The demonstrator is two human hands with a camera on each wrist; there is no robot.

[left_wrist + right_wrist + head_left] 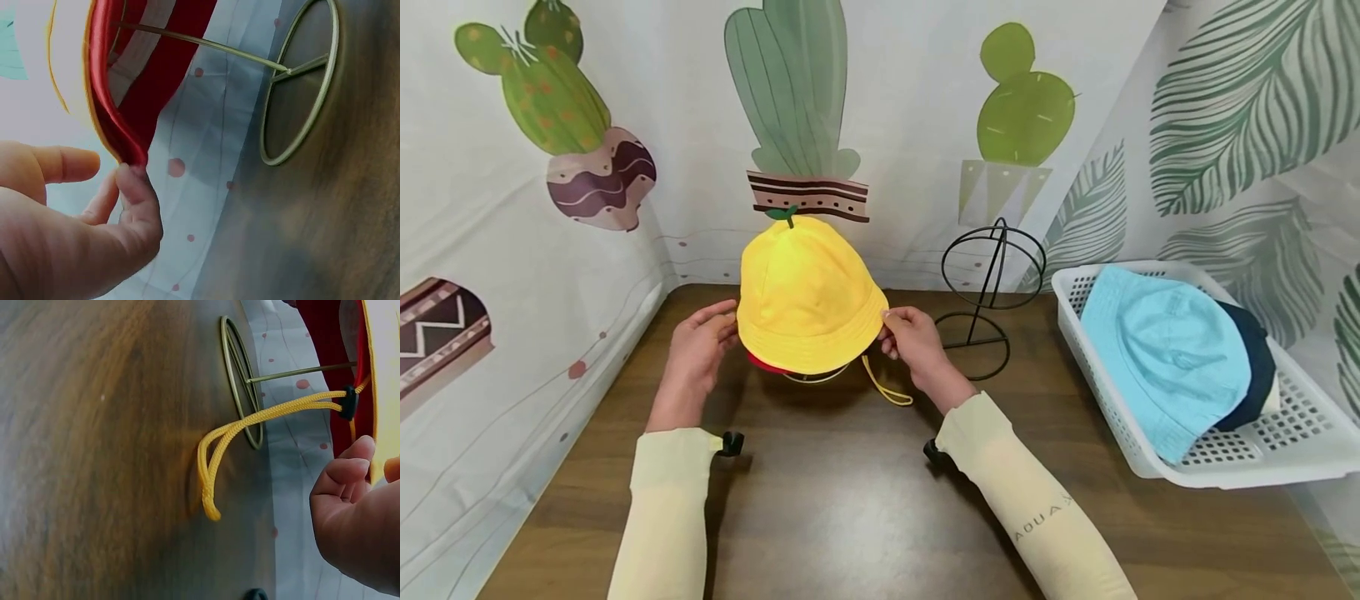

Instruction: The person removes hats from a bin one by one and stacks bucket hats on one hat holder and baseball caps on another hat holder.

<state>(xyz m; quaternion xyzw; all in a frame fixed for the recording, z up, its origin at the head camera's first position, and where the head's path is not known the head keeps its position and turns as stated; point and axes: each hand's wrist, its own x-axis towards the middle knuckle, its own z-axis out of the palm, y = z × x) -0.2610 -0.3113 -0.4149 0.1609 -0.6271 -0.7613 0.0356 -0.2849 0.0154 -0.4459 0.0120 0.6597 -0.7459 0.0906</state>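
The left arm wore a pale cream sleeve (662, 525), at seven o'clock in the head view, ending in a slightly wider cuff at the wrist. A small black fitting (732, 443) stuck out at that cuff's three o'clock side, where the edge of the cloth flared towards it. The right arm, at five o'clock, wore a matching sleeve (1022, 483) with a similar loose cuff; a black piece (932, 451) showed at its eight o'clock side. Dark grey capitals, starting "AQUA", ran along this sleeve towards two o'clock. Both hands were bare.
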